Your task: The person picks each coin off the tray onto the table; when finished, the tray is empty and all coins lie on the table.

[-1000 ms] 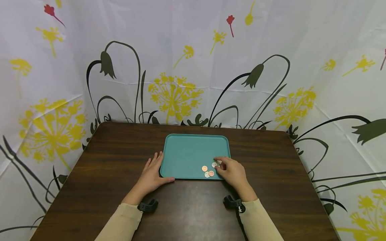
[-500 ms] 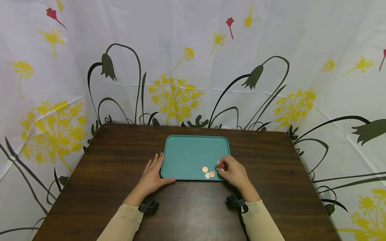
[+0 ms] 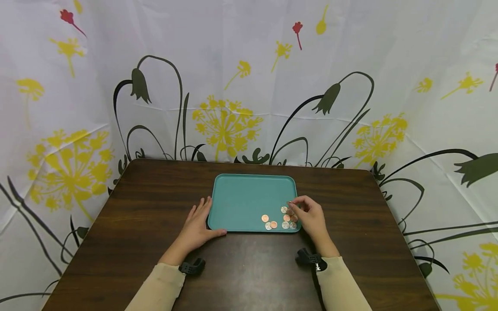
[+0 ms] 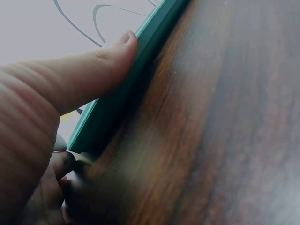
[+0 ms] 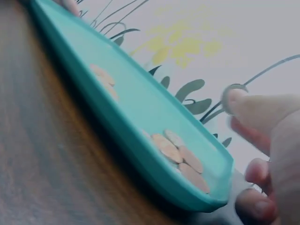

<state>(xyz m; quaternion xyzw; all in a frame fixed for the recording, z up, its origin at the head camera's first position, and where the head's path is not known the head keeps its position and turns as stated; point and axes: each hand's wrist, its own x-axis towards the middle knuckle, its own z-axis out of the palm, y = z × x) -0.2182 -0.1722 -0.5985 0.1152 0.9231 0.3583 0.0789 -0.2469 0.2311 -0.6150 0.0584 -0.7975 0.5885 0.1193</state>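
free pass over far-left part of tray (image 3: 241, 196); left hand (image 3: 196, 226) blocks near-left corner, right hand (image 3: 312, 219) plus coin cluster (image 3: 286, 218) crowd near-right, three coins (image 3: 274, 224) further left; table (image 3: 250, 276) gap between sleeves (image 3: 155, 287) passable

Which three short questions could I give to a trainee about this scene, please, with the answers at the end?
1. What does the right hand hold?
2. True or false: the left hand touches the tray.
3. How many pieces form the coin group nearer the left hand: (a) two, (b) three, (c) six?

Key: 1. A single coin. 2. True. 3. (b).
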